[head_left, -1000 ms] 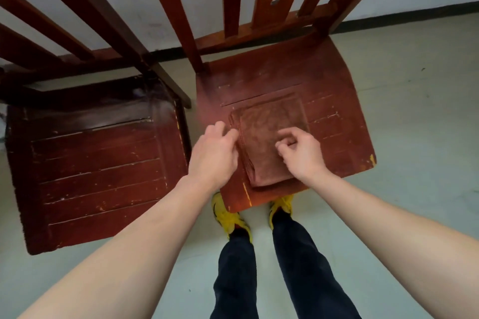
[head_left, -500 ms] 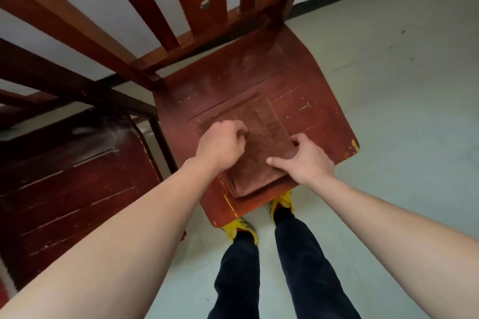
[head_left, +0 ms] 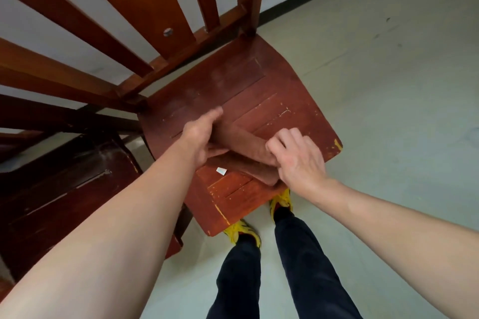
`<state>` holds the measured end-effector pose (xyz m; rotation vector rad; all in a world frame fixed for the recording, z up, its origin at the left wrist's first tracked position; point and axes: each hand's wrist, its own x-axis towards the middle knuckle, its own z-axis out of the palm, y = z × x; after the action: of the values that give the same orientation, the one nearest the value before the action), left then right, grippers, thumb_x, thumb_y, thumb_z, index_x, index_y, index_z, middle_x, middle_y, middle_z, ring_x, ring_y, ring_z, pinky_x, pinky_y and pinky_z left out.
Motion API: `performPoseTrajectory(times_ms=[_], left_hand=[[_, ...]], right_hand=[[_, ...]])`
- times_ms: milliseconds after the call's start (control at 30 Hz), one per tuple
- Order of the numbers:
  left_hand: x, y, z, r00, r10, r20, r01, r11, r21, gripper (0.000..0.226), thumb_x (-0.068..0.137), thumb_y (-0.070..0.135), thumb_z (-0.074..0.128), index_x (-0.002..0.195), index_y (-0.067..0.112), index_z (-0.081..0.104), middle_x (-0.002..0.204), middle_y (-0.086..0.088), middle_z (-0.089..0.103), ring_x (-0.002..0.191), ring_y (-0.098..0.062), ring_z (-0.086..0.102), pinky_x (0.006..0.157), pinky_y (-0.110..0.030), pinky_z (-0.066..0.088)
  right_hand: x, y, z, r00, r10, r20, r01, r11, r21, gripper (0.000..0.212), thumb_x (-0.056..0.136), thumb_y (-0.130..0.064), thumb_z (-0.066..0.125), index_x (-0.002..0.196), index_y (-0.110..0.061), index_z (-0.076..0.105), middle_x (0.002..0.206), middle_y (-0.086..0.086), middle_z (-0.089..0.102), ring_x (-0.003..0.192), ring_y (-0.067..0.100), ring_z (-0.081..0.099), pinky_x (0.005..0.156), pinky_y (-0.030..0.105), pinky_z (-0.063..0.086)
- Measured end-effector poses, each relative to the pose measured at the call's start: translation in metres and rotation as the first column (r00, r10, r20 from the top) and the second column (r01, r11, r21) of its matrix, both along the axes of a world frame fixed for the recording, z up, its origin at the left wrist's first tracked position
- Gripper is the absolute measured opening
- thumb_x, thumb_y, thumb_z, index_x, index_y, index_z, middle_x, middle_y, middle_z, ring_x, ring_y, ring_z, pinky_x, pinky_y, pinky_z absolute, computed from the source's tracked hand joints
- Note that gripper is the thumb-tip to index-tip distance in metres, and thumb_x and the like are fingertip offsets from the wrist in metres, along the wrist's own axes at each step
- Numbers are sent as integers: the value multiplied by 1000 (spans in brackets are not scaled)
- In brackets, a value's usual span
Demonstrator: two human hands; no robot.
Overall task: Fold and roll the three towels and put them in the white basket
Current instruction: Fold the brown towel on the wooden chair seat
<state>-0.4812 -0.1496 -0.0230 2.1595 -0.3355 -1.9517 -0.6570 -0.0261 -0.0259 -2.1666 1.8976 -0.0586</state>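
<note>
A brown towel (head_left: pixel 242 141) lies on the seat of a red wooden chair (head_left: pixel 280 101), partly rolled into a tube that runs from upper left to lower right. A flat part of it still lies under the roll, with a small white label (head_left: pixel 221 170) showing at its near edge. My left hand (head_left: pixel 201 137) grips the left end of the roll. My right hand (head_left: pixel 298 160) presses on the right end, fingers curled over it. No white basket and no other towels are in view.
A second, darker wooden chair (head_left: pixel 64 197) stands close on the left, its seat almost touching the first. Both chair backs rise at the top of the view. My legs and yellow shoes (head_left: pixel 242 232) stand at the chair's front edge. Pale floor (head_left: pixel 388 85) extends to the right.
The flat folded towel has been rolled up from its far edge toward me into a tube. Both hands moved with it, and my view swung left and closer.
</note>
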Motion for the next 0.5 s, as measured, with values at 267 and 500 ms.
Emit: performPoseTrajectory(times_ms=[267, 500], left_hand=[[21, 44, -9, 950, -138, 280, 208, 949, -236, 47, 81, -4, 61, 115, 26, 52, 101, -6, 62, 83, -21, 60, 66, -31, 51], [24, 46, -19, 443, -377, 813, 859, 438, -265, 22, 82, 6, 62, 98, 16, 51, 105, -8, 53, 98, -28, 52, 72, -37, 43]], right_hand=[[11, 47, 4, 989, 131, -74, -112, 969, 222, 34, 77, -44, 65, 99, -18, 70, 98, 6, 57, 88, 27, 53, 64, 38, 39], [28, 35, -18, 1000, 3, 16, -8, 945, 328, 26, 70, -19, 79, 90, -19, 63, 81, 2, 56, 74, 24, 57, 45, 30, 38]])
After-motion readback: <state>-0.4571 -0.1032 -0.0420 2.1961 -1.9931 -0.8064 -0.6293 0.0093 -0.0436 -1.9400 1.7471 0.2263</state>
